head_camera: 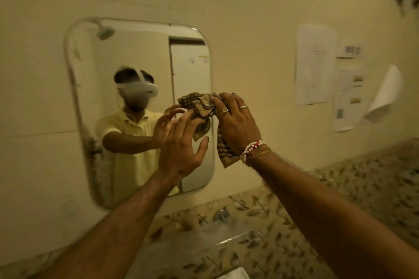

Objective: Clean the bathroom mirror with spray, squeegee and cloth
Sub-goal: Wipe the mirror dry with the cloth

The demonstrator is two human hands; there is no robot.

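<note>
Wiping comes next, I'd judge, so where is the checked cloth (200, 104)?

Centre right of the frame, bunched up in front of the right edge of the mirror (140, 52). The right hand (237, 121) grips it, fingers (218, 104) curled over the top of the wad and clamped on it.

And how does it lie?

Its long axis runs roughly from upper left to lower right. The crumpled bulk sticks out to the left of the knuckles, and a tail hangs down beside the bead bracelet (250, 148).

The other hand?

The left hand (181, 145) is just below and left of the bulk, palm toward the glass, fingers (168, 120) spread apart and holding nothing. Its fingertips look very near the cloth's lower fold; I cannot tell whether they touch.

So what does the next move turn on?

The loose bulk lies up and right of the left fingers, nearer them than anything else. My guess is that hand reaches in to flatten or refold the wad before the glass gets wiped.
</note>
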